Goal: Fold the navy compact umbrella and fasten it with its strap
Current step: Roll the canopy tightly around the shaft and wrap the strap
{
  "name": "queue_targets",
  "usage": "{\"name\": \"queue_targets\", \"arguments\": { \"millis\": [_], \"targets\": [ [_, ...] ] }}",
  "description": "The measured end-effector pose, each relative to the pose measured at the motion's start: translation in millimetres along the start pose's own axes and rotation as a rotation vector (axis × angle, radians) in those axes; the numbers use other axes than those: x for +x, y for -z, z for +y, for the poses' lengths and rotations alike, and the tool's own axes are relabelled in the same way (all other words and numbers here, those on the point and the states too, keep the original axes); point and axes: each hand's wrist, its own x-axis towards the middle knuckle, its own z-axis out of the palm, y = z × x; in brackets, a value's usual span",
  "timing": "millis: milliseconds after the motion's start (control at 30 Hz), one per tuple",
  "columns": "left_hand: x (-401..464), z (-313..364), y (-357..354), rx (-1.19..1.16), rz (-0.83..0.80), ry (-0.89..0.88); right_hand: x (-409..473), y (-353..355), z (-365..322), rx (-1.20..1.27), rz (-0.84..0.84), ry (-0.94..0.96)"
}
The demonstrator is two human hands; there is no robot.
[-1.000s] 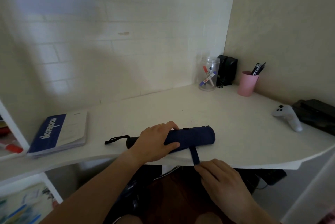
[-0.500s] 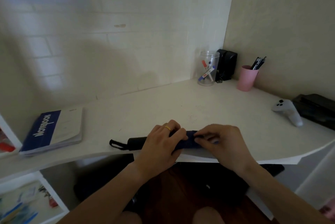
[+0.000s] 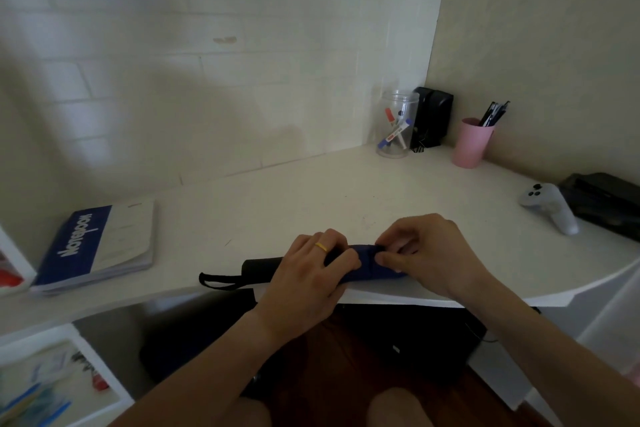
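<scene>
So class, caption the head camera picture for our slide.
Both hands, left and right, press the strap onto a folded umbrella.

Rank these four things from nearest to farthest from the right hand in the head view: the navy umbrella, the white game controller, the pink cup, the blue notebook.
From the right hand:
1. Navy umbrella, under its fingertips, near the desk's front edge.
2. White game controller, to the right.
3. Pink cup, at the back right, holding pens.
4. Blue notebook, far left, beyond the left hand.

I see both forearms bare, no sleeves, and a thin gold ring (image 3: 321,246) on my left hand (image 3: 304,284).
</scene>
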Motion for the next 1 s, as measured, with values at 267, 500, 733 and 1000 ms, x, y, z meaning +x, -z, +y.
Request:
{"name": "queue_targets", "arguments": {
  "millis": [267,500,733,1000],
  "targets": [
    [-5,4,-3,0.066,0.042,-0.119,27,20,9,-0.016,-0.593,0.039],
    [3,9,2,0.123,-0.017,-0.002,33,13,13,0.161,-0.454,0.108],
    [63,-1,27,0.070,-0.147,0.445,32,21,-35,-0.192,0.114,0.346],
    [116,28,80,-1.253,0.377,1.093,-25,-34,-79,0.159,0.382,0.170]
  ]
}}
